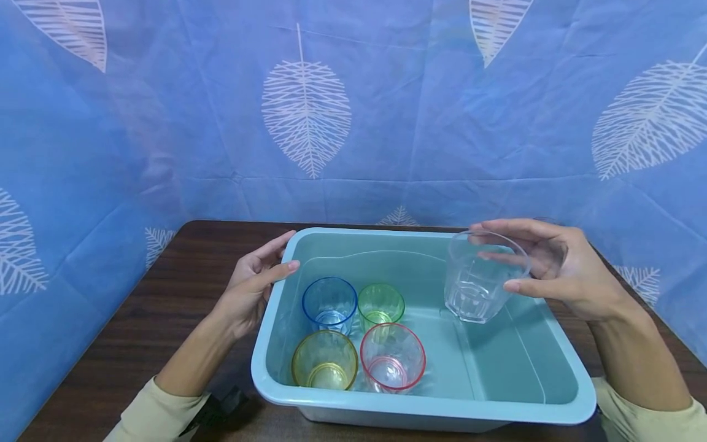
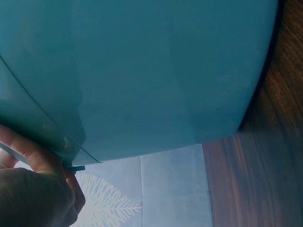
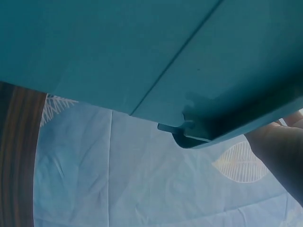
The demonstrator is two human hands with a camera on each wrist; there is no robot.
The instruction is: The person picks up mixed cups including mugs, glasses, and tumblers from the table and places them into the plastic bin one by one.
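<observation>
A pale teal plastic basin (image 1: 425, 405) stands on the table. My left hand (image 1: 259, 282) grips its left rim near the far corner, thumb over the edge and fingers outside; the left wrist view shows that hand (image 2: 38, 184) under the rim. With my right hand (image 1: 558, 264) I hold a clear faceted cup (image 1: 475, 288), tilted, over the basin's right half, thumb on the near side and fingers across the far rim. Inside, at the left, sit a blue-rimmed cup (image 1: 329, 301), a green cup (image 1: 381, 301), a yellow cup (image 1: 324, 356) and a red-rimmed cup (image 1: 393, 353).
Dark wood-grain table (image 1: 166, 307) shows on both sides of the basin. Behind it hangs a blue cloth (image 1: 375, 135) with white leaf prints. The basin's outer wall (image 3: 94, 56) fills much of both wrist views.
</observation>
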